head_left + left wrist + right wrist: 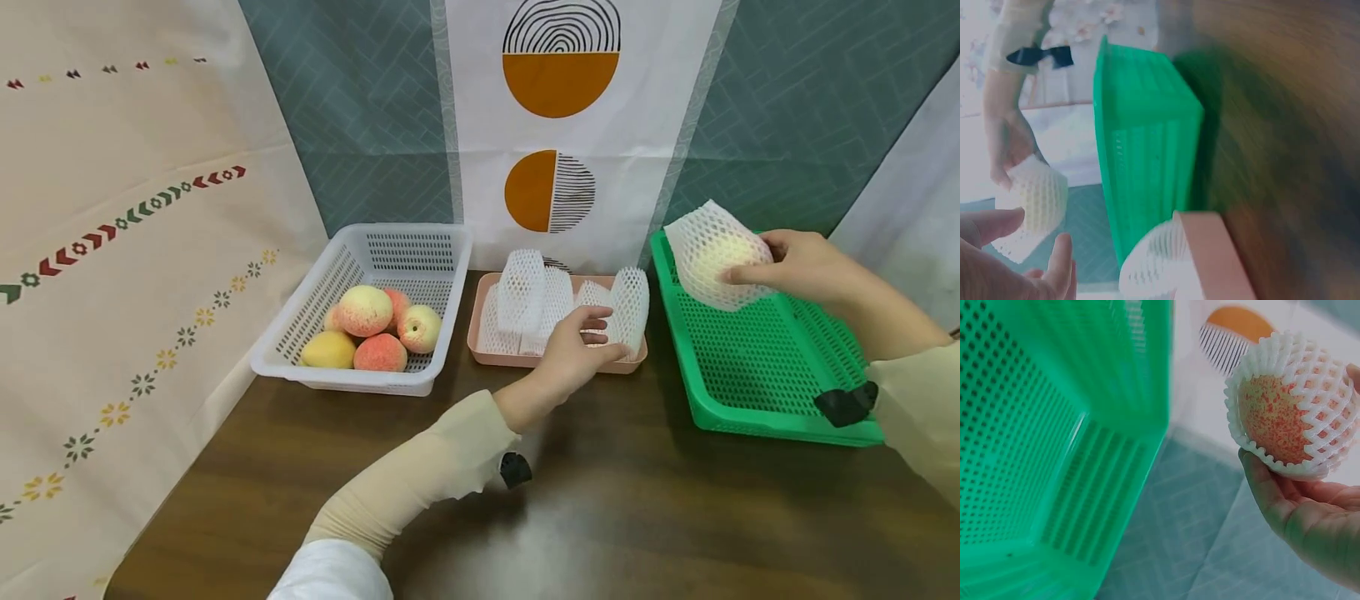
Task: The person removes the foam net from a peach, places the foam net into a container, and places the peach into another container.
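Above the green basket [697,400], my right hand [813,267] grips a peach [1272,419] wrapped in a white foam net sleeve [1329,406]. Red-speckled skin shows through the sleeve's open end in the right wrist view. My left hand [570,354] hovers at the front of a pink tray [510,360], fingers loosely bent and holding nothing. Several white foam net sleeves [521,292] lie in that tray, one standing up at its right end near my left fingertips. Whether those fingertips touch the tray or sleeve I cannot tell.
To the left, a white basket [442,358] holds several peaches [365,311] and a yellow fruit [328,350]. All three containers stand on a dark wooden table [600,500], against a patterned cloth [390,108] hanging behind.
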Action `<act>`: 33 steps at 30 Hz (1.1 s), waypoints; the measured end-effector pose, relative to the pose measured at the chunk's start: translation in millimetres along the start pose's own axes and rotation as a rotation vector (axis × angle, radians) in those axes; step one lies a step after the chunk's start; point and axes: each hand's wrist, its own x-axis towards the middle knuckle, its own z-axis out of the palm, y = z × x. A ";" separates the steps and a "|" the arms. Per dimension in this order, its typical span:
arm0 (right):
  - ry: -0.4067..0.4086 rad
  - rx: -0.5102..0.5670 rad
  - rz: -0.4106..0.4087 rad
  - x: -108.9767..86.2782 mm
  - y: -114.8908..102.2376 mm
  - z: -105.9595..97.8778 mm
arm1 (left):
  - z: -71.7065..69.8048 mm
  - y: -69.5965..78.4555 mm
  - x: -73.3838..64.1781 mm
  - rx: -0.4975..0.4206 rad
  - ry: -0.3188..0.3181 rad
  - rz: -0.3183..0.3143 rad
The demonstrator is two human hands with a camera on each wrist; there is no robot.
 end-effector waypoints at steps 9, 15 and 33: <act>-0.002 -0.012 -0.134 -19.7 -41.3 27.5 | -38.1 11.7 -14.8 0.132 0.047 0.174; -0.041 0.010 -0.207 -29.4 -55.5 45.6 | -51.5 14.8 -23.4 0.143 0.067 0.238; -0.126 0.076 -0.314 -43.4 -74.2 123.7 | -74.9 -15.8 -41.1 0.126 0.024 0.271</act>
